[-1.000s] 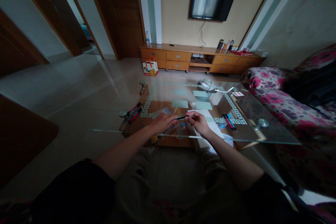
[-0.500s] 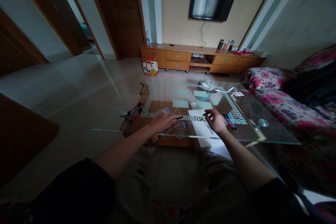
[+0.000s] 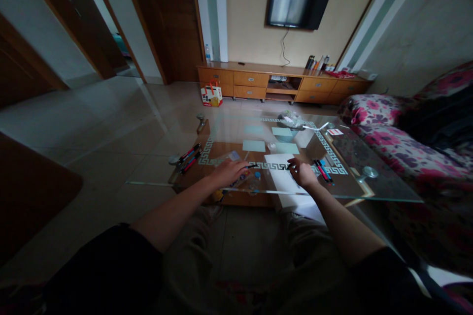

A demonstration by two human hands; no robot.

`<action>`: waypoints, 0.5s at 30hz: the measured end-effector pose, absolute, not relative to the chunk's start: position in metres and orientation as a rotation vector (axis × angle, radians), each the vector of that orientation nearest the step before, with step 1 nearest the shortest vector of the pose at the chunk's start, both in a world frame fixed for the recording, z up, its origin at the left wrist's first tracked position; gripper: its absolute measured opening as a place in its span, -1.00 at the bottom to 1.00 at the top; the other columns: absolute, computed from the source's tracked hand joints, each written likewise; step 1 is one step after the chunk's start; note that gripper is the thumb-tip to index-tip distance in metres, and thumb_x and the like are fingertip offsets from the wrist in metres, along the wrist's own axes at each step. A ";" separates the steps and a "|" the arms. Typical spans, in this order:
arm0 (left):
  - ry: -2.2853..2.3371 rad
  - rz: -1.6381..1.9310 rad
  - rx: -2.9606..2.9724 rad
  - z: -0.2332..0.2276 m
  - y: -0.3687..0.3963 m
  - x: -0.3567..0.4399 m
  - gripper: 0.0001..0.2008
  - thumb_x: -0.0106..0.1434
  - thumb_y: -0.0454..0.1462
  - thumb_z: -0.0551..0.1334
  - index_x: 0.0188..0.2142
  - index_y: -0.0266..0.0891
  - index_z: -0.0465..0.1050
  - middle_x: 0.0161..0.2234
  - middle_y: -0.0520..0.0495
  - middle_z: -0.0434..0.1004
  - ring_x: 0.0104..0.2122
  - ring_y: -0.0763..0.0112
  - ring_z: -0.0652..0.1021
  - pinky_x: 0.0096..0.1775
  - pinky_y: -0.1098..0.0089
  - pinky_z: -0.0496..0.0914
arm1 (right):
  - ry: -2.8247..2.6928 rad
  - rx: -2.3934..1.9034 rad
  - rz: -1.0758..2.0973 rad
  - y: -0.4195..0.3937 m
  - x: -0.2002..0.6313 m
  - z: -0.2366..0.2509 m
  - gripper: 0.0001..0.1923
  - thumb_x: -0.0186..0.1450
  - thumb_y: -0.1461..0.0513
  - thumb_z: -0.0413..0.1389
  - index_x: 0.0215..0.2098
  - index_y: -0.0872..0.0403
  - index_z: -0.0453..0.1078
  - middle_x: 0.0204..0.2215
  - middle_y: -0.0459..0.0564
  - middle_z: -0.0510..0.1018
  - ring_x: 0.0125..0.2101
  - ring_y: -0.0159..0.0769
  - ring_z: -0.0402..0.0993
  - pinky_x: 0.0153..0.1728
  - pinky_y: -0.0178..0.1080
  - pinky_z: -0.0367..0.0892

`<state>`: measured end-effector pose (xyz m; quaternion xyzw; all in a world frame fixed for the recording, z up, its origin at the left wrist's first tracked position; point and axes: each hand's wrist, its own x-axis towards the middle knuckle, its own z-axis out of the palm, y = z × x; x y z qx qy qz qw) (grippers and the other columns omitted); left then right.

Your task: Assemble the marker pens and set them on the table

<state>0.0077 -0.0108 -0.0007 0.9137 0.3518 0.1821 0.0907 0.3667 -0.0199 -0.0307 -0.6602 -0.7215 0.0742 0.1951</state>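
Observation:
My left hand (image 3: 231, 172) is closed over the glass, its fingertips pinching a dark, thin pen (image 3: 253, 166) that points right. To the right of it, my right hand (image 3: 303, 173) is bent at the wrist, the fingers pinched around a small dark piece (image 3: 289, 165), mostly hidden and too small to name. A gap separates the two hands. Several red, blue and black pens (image 3: 323, 171) lie beside my right hand. Another group of similar pens (image 3: 189, 157) lies at the left end of the glass table (image 3: 229, 125).
Through the glass show a white box (image 3: 283, 177), a clear bottle with a blue cap (image 3: 255, 180) and plastic packaging (image 3: 236, 157). A bundled plastic bag (image 3: 291, 119) and a red-and-white card (image 3: 335, 132) sit farther back. A floral sofa (image 3: 388, 142) stands to the right.
My right hand has shifted and turned slightly, so the dark piece at its fingertips shows less. My left hand and its pen have hardly moved.

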 end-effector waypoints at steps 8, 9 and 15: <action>1.085 0.508 2.717 0.000 -0.012 0.010 -0.66 0.46 -0.12 0.00 0.08 -0.10 0.42 -0.10 -0.10 0.60 -0.15 0.29 0.57 -0.05 0.31 0.38 | -2.033 -1.878 0.199 -0.020 0.363 -0.035 -0.63 0.26 0.30 0.08 0.04 0.06 0.41 -0.13 0.09 0.59 -0.28 -0.24 0.52 -0.20 -0.23 0.35; 1.088 0.505 2.716 0.001 -0.012 0.010 -0.66 0.46 -0.12 0.01 0.09 -0.09 0.42 -0.10 -0.09 0.60 -0.15 0.29 0.57 -0.05 0.31 0.38 | -2.034 -1.883 0.192 -0.020 0.363 -0.035 -0.63 0.26 0.29 0.08 0.05 0.07 0.40 -0.12 0.10 0.59 -0.29 -0.24 0.51 -0.21 -0.22 0.35; 1.067 0.499 2.733 0.003 -0.014 0.010 -0.67 0.47 -0.13 -0.01 0.09 -0.09 0.41 -0.09 -0.07 0.60 -0.15 0.30 0.58 -0.07 0.33 0.38 | -2.026 -1.840 0.154 -0.024 0.360 -0.029 -0.47 0.21 0.29 0.09 0.16 0.15 0.26 -0.08 0.18 0.53 -0.21 -0.14 0.49 -0.14 -0.16 0.36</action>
